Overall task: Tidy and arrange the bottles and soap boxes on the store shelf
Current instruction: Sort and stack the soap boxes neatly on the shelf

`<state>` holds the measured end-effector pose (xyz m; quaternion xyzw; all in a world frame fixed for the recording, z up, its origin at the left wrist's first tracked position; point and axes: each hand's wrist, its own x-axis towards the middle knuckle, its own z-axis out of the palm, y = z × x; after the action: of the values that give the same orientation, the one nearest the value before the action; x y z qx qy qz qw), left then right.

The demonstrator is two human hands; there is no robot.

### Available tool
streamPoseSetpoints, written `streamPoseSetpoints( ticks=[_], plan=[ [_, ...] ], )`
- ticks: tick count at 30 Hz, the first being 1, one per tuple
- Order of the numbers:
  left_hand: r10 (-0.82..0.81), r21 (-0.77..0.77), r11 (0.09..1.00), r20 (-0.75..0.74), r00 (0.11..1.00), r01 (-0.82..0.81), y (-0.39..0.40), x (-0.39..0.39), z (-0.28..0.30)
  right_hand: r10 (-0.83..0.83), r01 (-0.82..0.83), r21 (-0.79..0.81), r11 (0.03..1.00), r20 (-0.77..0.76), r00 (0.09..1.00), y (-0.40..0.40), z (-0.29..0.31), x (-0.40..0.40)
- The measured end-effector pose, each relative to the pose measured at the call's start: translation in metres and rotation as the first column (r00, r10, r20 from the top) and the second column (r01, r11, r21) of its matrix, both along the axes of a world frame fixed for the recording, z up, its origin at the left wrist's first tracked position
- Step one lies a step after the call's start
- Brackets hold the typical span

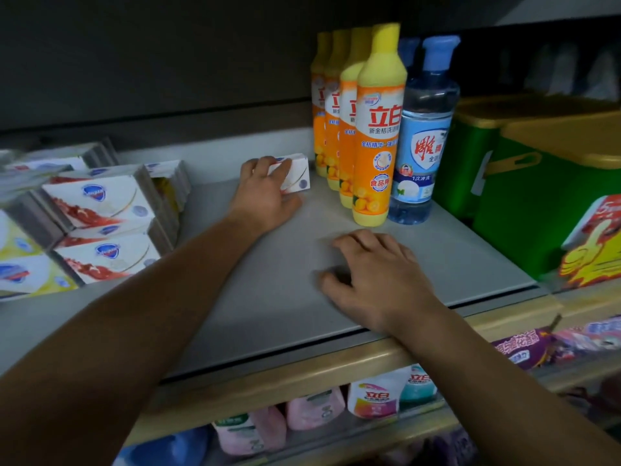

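My left hand (265,193) grips a white soap box (297,173) that stands on the grey shelf (255,290), just left of a row of yellow-and-orange dish-soap bottles (376,129). Beside that row stands a clear bottle with a blue cap (425,136). My right hand (376,277) rests palm down on the bare shelf in front of the bottles, fingers curled, holding nothing. Stacks of white soap boxes (97,223) with red and yellow prints fill the shelf's left side.
Green boxes with gold lids (531,183) stand right of the bottles, with a red-and-yellow pack (594,243) in front. The lower shelf holds pink and white refill pouches (336,408). A dark shelf board hangs overhead.
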<state>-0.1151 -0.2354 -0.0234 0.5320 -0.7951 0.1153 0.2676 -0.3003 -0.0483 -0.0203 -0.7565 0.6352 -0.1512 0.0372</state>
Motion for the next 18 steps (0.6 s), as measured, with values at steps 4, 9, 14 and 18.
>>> streamPoseSetpoints(
  ticks=[4,9,14,18],
  plan=[
    [0.028,0.099,0.995,0.047,0.999,-0.032,-0.02,-0.012,0.007,-0.006,0.007,-0.009,1.0,0.026,1.0,-0.001,0.0,0.0],
    [0.066,0.193,0.978,0.061,0.996,-0.076,-0.046,-0.022,0.012,-0.001,0.002,-0.041,0.999,0.029,1.0,0.0,-0.002,0.0],
    [0.092,0.222,0.969,0.088,0.992,-0.11,-0.058,-0.024,0.012,-0.002,0.003,-0.045,0.999,0.01,1.0,-0.001,-0.004,-0.001],
    [0.143,0.246,0.953,0.144,0.979,-0.175,-0.05,-0.024,0.021,-0.006,0.007,-0.037,0.999,0.022,1.0,-0.001,-0.003,-0.001]
  ],
)
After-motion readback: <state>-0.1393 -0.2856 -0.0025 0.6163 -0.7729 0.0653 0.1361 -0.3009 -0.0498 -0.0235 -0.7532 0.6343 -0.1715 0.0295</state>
